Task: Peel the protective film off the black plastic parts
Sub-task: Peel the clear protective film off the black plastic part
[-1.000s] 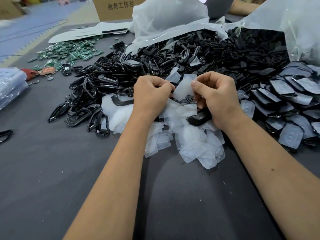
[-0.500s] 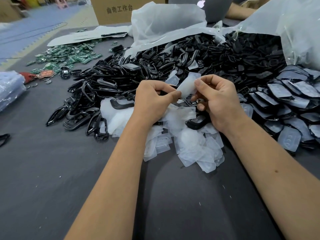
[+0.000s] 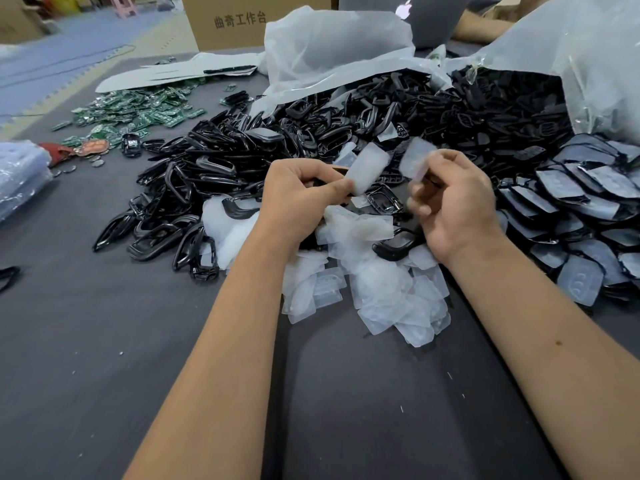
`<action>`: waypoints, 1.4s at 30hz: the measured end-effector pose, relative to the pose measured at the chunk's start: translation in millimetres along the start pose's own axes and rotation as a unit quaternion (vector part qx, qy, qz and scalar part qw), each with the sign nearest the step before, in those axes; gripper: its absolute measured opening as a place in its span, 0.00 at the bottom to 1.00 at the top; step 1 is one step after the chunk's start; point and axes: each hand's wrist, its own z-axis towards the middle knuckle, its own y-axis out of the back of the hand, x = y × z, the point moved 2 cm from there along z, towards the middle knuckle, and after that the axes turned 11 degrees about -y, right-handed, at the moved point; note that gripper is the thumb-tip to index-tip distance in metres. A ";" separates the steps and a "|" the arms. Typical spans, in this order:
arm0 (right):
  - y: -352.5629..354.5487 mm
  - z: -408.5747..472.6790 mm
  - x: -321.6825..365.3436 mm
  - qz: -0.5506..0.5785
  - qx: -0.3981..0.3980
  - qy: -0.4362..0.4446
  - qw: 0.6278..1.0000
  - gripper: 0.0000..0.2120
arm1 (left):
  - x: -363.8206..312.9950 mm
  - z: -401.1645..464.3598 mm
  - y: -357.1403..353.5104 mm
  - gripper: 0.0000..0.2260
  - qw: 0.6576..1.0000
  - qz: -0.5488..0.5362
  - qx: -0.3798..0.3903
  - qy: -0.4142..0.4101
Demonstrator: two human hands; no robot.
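1. The left hand point(image 3: 304, 199) is curled, thumb and forefinger pinching a piece of whitish film point(image 3: 365, 169) that stands up past its fingertips; something dark shows inside the fist, too hidden to name.
2. The right hand point(image 3: 457, 206), blurred, is curled around a second film piece point(image 3: 414, 159) at its 11 o'clock; the two hands are near but apart.
3. Peeled films point(image 3: 384, 292) are heaped beneath both hands.
4. Black plastic parts point(image 3: 311, 140) are piled from 9 to 1 o'clock of the hands; film-covered parts point(image 3: 581, 202) are stacked at 3 o'clock.
5. Bare grey table point(image 3: 104, 358) spreads from 5 to 8 o'clock, between and beside the forearms.
6. At 11 o'clock, a cardboard box point(image 3: 242, 32) reads "曲奇工作台"; at 12 o'clock, a laptop point(image 3: 433, 19) shows an apple logo.
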 end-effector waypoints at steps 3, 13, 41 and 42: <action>1.3 2.5 -1.1 0.028 -0.030 0.002 0.999 0.11 | -0.8 -0.1 5.5 0.02 0.999 0.003 -0.038 -0.009; -4.0 0.9 -5.9 -0.059 -0.028 0.048 0.997 0.09 | -4.7 -2.3 -0.7 0.04 0.967 0.201 -0.094 -0.127; -12.8 -9.1 -10.0 -0.222 0.051 0.164 0.960 0.03 | -6.2 -6.7 -25.6 0.09 0.983 -0.105 -0.145 0.035; -13.0 -9.2 -9.8 -0.226 0.050 0.165 0.959 0.01 | -6.3 -7.0 -26.9 0.09 0.983 -0.108 -0.145 0.034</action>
